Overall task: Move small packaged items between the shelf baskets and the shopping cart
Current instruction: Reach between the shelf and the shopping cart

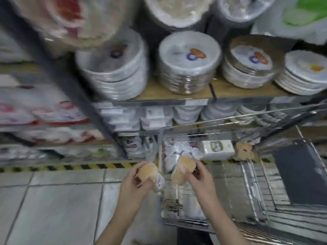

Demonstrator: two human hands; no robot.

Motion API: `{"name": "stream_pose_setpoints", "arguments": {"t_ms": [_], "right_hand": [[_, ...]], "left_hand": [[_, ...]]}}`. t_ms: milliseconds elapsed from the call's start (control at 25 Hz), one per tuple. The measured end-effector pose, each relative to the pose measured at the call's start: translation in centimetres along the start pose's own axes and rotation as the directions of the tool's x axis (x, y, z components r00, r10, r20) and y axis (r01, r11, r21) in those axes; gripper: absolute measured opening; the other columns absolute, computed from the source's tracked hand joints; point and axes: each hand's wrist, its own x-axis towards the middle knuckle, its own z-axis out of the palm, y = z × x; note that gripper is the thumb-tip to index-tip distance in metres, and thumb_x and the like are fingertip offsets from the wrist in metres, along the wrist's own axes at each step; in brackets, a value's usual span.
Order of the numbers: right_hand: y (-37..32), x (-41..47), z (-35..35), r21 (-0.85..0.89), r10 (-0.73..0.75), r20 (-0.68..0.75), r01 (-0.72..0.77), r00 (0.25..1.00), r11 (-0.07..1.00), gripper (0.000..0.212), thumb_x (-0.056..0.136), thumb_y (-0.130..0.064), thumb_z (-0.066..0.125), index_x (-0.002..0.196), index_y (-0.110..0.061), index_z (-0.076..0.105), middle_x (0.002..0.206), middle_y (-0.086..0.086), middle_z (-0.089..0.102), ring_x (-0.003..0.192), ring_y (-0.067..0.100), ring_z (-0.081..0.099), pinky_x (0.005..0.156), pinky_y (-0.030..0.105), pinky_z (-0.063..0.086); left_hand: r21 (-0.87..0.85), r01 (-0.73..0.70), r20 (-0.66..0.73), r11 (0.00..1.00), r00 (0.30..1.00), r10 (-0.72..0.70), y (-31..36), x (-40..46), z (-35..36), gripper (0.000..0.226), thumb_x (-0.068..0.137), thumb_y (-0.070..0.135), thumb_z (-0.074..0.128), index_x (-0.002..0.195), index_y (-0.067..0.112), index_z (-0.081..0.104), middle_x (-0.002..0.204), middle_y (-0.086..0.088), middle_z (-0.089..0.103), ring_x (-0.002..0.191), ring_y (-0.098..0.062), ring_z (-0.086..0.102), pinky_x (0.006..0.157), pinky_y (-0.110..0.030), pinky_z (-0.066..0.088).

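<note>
- The left hand (135, 181) grips a tan, round-topped packaged item (146, 172), fingers curled round its left side and thumb near the top; the pack's clear wrapper with a printed label pokes out to the lower right of the palm.
- The right hand (200, 177) holds a second tan pack (184, 167), pinched between thumb and curled fingers at its right edge, so most of the pack sticks out to the left of the grip.
- Both packs are held up side by side, close but apart, right at the cart's near-left corner (the left one over the tiled floor (53, 200), the right one over the basket).
- The wire shopping cart (247, 183) carries a white box with a green label (218, 149), a heap of small white packs (178, 152) and two more tan packs (245, 152) at its far end.
- Behind, a wooden shelf (177, 95) bears wrapped stacks of disposable plates (189, 64); the lower shelves are too blurred to read.
- A yellow-and-black striped strip (70, 167) runs along the shelving's foot.
</note>
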Motion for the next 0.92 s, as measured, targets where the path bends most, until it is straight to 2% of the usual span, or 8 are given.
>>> {"name": "stream_pose_setpoints", "arguments": {"t_ms": [120, 240, 360, 480, 560, 640, 760, 920], "right_hand": [[-2.0, -3.8, 8.7, -0.017, -0.020, 0.145, 0.023, 0.989, 1.000, 0.026, 0.084, -0.004, 0.067, 0.103, -0.021, 0.065, 0.089, -0.012, 0.072, 0.084, 0.006, 0.065, 0.068, 0.013, 0.049], [-3.5, -7.2, 16.0, -0.031, -0.018, 0.270, 0.027, 0.963, 0.999, 0.025, 0.084, -0.010, 0.068, 0.106, -0.021, 0.065, 0.098, -0.005, 0.071, 0.089, 0.012, 0.065, 0.072, 0.020, 0.052], [-5.2, -10.5, 22.7, -0.051, -0.002, 0.411, 0.025, 0.912, 0.998, 0.021, 0.085, -0.013, 0.066, 0.103, -0.023, 0.066, 0.094, -0.007, 0.072, 0.089, 0.012, 0.066, 0.080, 0.029, 0.052], [-6.8, -12.3, 27.8, -0.050, -0.026, 0.529, 0.062, 0.848, 0.997, 0.018, 0.085, -0.013, 0.068, 0.097, -0.026, 0.066, 0.087, -0.014, 0.072, 0.083, 0.004, 0.065, 0.075, 0.019, 0.050], [-7.7, -12.6, 30.2, -0.050, -0.039, 0.571, 0.083, 0.820, 0.995, 0.021, 0.077, -0.026, 0.072, 0.098, -0.026, 0.067, 0.092, -0.014, 0.072, 0.087, 0.001, 0.065, 0.072, 0.014, 0.049], [-9.1, -11.9, 32.3, -0.055, -0.042, 0.585, 0.092, 0.810, 0.994, 0.031, 0.068, -0.034, 0.069, 0.098, -0.026, 0.068, 0.095, -0.013, 0.073, 0.089, 0.002, 0.066, 0.074, 0.017, 0.050], [-11.5, -9.3, 35.7, -0.059, -0.034, 0.596, 0.085, 0.802, 0.995, 0.032, 0.070, -0.033, 0.079, 0.099, -0.026, 0.069, 0.096, -0.012, 0.073, 0.090, 0.005, 0.066, 0.083, 0.029, 0.052], [-15.5, -5.1, 41.8, -0.029, -0.106, 0.588, 0.152, 0.802, 0.988, 0.022, 0.077, -0.026, 0.070, 0.098, -0.026, 0.070, 0.097, -0.013, 0.073, 0.095, 0.006, 0.065, 0.089, 0.030, 0.050]], "left_hand": [[-0.058, -0.008, -0.147, 0.998, 0.989, -0.001, 1.3, -4.8, -9.7, 0.042, 0.056, 0.028, 0.072, 0.097, 0.029, 0.061, 0.089, 0.014, 0.069, 0.081, -0.004, 0.064, 0.074, -0.023, 0.050], [-0.091, -0.060, -0.314, 0.994, 0.949, 0.029, 1.9, -9.1, -17.5, 0.025, 0.079, 0.006, 0.072, 0.093, 0.023, 0.060, 0.089, 0.005, 0.066, 0.071, -0.001, 0.064, 0.070, -0.029, 0.049], [-0.118, -0.102, -0.456, 0.988, 0.889, 0.037, 2.6, -13.4, -24.0, 0.023, 0.085, -0.003, 0.062, 0.093, 0.018, 0.059, 0.087, 0.003, 0.066, 0.064, 0.003, 0.063, 0.067, -0.028, 0.048], [-0.147, -0.146, -0.548, 0.978, 0.836, 0.042, 3.2, -15.9, -28.8, 0.021, 0.085, -0.003, 0.061, 0.095, 0.016, 0.060, 0.086, 0.000, 0.065, 0.064, 0.002, 0.062, 0.065, -0.027, 0.046], [-0.173, -0.167, -0.585, 0.970, 0.810, 0.035, 3.7, -16.3, -30.7, 0.021, 0.085, 0.000, 0.063, 0.093, 0.020, 0.059, 0.084, 0.001, 0.065, 0.069, -0.004, 0.063, 0.067, -0.029, 0.046], [-0.207, -0.197, -0.602, 0.958, 0.798, 0.033, 5.0, -15.7, -32.3, 0.021, 0.079, 0.011, 0.073, 0.092, 0.022, 0.060, 0.081, 0.004, 0.066, 0.072, -0.009, 0.063, 0.068, -0.029, 0.048], [-0.177, -0.218, -0.582, 0.960, 0.809, 0.076, 7.8, -12.9, -35.2, 0.031, 0.066, 0.029, 0.072, 0.095, 0.023, 0.063, 0.081, 0.009, 0.070, 0.072, -0.005, 0.064, 0.069, -0.028, 0.049], [-0.145, -0.260, -0.555, 0.955, 0.820, 0.140, 12.3, -7.7, -39.7, 0.035, 0.068, 0.035, 0.072, 0.100, 0.023, 0.066, 0.090, 0.006, 0.070, 0.084, -0.013, 0.066, 0.073, -0.031, 0.051]]}}
